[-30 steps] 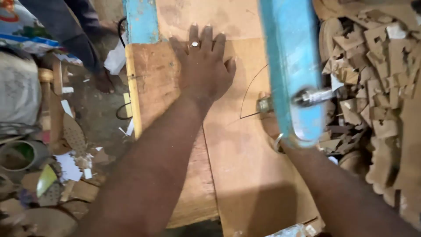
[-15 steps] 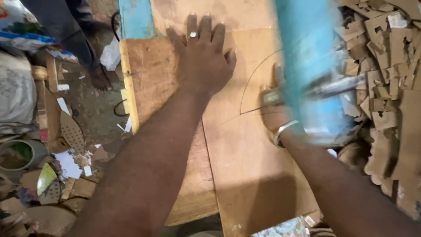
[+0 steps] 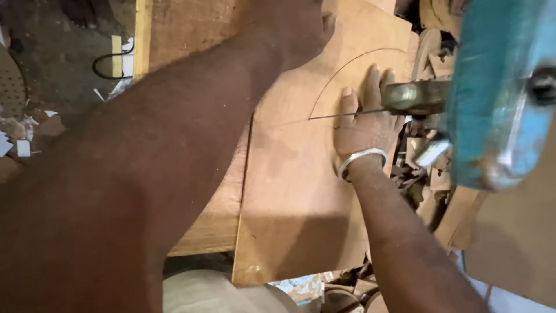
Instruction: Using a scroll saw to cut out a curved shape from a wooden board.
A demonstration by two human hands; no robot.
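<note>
Wood offcuts (image 3: 425, 174) and paper scraps (image 3: 23, 142) lay on the dusty workshop floor (image 3: 63, 75) around the bench, and a thin plywood sheet (image 3: 289, 203) rested flat on a thicker board (image 3: 174, 35). On the sheet a curved pencil line (image 3: 339, 72) rose from a straight saw cut (image 3: 339, 115). The right hand (image 3: 365, 124), with a metal bangle (image 3: 360, 159) on the wrist, lay palm down on the sheet with the fingers stretched out flat and close together, holding nothing, only pressing. The cut ran across under its fingers, from left to right, toward the metal blade guide (image 3: 414, 95) of the blue saw arm (image 3: 501, 87) just beside that hand. The left hand (image 3: 292, 26) lay farther up on the same sheet, well apart from the blade; its fingers were outside the frame, so I could not tell how they were spread. The right hand was clearly the nearer one to the blade, and the curve went away from its fingertips, upward and to the right.
</note>
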